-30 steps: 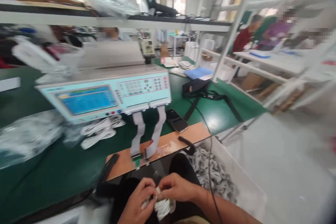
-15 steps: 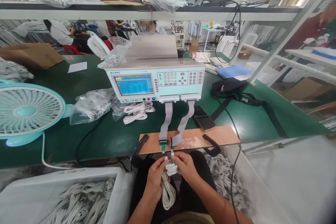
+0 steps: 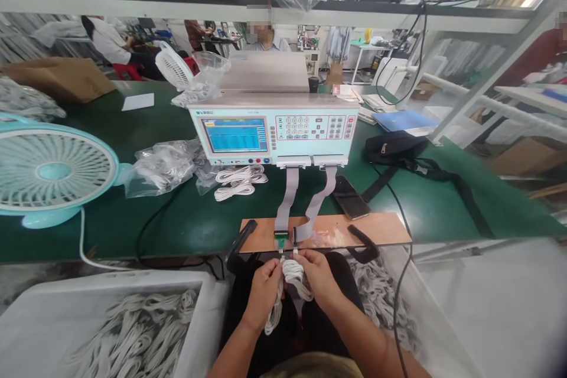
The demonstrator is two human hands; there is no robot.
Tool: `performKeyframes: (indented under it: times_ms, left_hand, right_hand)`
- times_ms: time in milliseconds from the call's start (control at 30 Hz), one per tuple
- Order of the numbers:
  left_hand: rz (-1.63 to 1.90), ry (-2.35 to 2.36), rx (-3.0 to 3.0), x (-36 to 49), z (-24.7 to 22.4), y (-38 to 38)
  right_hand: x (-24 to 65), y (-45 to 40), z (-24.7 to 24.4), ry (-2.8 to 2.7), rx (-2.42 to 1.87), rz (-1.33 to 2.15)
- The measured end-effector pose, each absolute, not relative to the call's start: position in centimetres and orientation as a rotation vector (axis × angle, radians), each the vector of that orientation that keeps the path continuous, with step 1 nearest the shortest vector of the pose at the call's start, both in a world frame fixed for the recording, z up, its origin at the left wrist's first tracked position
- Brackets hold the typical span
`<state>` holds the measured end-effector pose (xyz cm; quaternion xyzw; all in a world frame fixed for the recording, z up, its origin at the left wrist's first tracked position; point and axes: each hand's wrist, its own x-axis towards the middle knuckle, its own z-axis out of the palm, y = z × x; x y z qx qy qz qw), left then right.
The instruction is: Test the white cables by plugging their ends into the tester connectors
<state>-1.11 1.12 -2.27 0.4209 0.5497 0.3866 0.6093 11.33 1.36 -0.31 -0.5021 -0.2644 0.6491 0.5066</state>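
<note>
My left hand (image 3: 264, 288) pinches a white cable end just below the small green circuit board (image 3: 281, 242); whether the two touch I cannot tell. My right hand (image 3: 319, 279) is closed on the other white cable end, at the plug under the right ribbon cable (image 3: 306, 227). Between my hands bunches the coiled white cable (image 3: 294, 273), with another loop hanging under my left hand. The left ribbon cable (image 3: 287, 195) runs from the green board up to the tester (image 3: 310, 150), whose screen (image 3: 237, 137) is lit blue.
A wooden board (image 3: 328, 233) lies along the table's front edge, with black handles at both ends. Bins of coiled cables, one white bin (image 3: 206, 307), stand either side of my legs. A phone (image 3: 351, 198), a black waist bag (image 3: 392, 147) and a fan (image 3: 53, 171) rest on the table.
My left hand has brought its cable end up towards the green board. The coil between my hands has shifted and spread. The view has tilted slightly.
</note>
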Motion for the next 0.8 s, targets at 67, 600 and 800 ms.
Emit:
performKeyframes:
  times_ms: [67, 600, 800]
  left_hand:
    - [0.99, 1.312, 0.997, -0.9, -2.4, 1.2]
    - [1.217, 1.273, 0.809, 0.3, -2.8, 1.4]
    - [1.175, 1.258, 0.909, -0.2, -2.2, 1.8]
  right_hand:
    - [11.3, 1.4, -0.2, -0.617, -1.189, 1.578]
    - [11.6, 1.4, 0.4, -0.765, -1.16, 1.58]
    - [11.3, 1.2, -0.1, -0.807, -1.203, 1.516]
